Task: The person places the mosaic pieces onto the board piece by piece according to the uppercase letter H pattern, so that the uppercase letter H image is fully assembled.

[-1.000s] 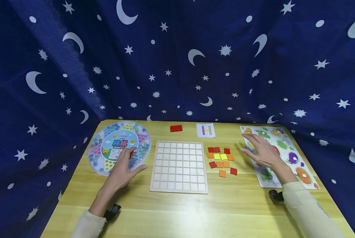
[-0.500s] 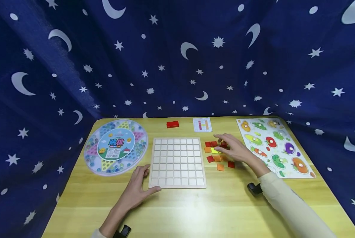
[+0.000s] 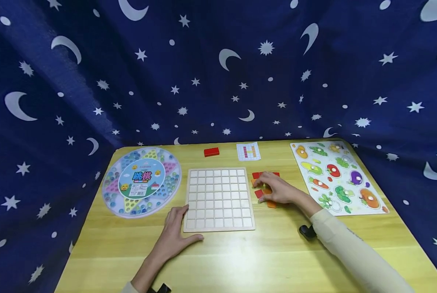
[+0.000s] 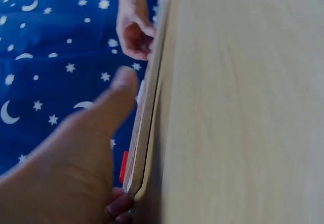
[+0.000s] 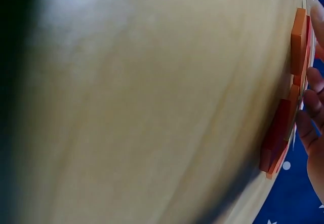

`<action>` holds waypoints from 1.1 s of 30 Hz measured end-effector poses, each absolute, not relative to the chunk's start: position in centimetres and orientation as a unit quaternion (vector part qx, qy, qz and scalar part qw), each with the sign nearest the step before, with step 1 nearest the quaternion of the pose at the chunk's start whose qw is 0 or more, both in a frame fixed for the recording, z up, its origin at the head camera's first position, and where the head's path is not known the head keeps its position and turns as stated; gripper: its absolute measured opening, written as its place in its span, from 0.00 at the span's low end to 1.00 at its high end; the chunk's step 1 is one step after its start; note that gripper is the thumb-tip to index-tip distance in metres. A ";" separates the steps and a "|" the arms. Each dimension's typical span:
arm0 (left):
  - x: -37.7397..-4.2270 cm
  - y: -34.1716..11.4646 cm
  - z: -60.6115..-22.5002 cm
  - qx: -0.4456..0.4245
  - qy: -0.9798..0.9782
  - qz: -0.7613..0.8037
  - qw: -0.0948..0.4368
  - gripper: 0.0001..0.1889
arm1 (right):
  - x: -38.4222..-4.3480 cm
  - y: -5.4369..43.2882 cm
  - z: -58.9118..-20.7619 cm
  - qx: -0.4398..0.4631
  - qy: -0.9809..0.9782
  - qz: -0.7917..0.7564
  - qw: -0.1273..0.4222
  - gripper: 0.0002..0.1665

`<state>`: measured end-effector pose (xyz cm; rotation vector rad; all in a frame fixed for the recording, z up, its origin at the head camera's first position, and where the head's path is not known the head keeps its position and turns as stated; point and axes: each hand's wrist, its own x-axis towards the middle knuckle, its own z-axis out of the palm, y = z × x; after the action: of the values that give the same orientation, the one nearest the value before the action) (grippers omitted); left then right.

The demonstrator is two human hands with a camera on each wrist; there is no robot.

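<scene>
A pale wooden grid board (image 3: pixel 218 200) lies in the middle of the table. My left hand (image 3: pixel 173 232) is at its front left corner, fingertips by the left edge and the thumb stretched out by the front edge. To the board's right lie several red and orange square tiles (image 3: pixel 272 204). Over them is my right hand (image 3: pixel 279 191), thumb and fingers bent down and spread apart, hiding part of the group. Seen from the right wrist, the fingers are close beside an orange tile (image 5: pixel 298 44) and a dark red tile (image 5: pixel 276 138); no pinched tile shows.
A small printed card (image 3: pixel 248 151) and a red block (image 3: pixel 211 152) lie behind the board. On the left is a round Chinese checkers set (image 3: pixel 142 181) with marbles. A vegetable puzzle board (image 3: pixel 332 187) lies at the right. A starry dark blue curtain (image 3: pixel 203 65) hangs behind.
My left hand has come from over the checkers set to the board's front left corner. My right hand has moved left from the vegetable puzzle onto the tiles.
</scene>
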<state>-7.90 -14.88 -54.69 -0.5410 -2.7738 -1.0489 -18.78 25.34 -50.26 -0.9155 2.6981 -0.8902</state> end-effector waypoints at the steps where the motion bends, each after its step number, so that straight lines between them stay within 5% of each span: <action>1: -8.0 -14.9 -54.9 -0.183 -0.919 -0.340 0.076 0.56 | -18.8 25.3 -50.4 -0.307 0.903 -0.289 0.082 0.25; 6: -8.6 -14.9 -55.5 -0.188 -0.920 -0.327 0.102 0.59 | -18.8 25.3 -50.5 -0.303 0.905 -0.284 0.091 0.20; 16: -8.8 -15.1 -55.4 -0.162 -0.924 -0.341 0.059 0.61 | -18.9 25.4 -50.4 -0.295 0.906 -0.287 0.096 0.14; 33: -8.7 -15.0 -55.6 -0.157 -0.922 -0.347 0.064 0.60 | -19.1 25.2 -51.0 -0.306 0.900 -0.304 0.062 0.14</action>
<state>-8.72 -14.98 -55.63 -0.4744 -2.7846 -1.0473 -19.05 25.21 -50.98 -0.9256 2.7214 -0.9180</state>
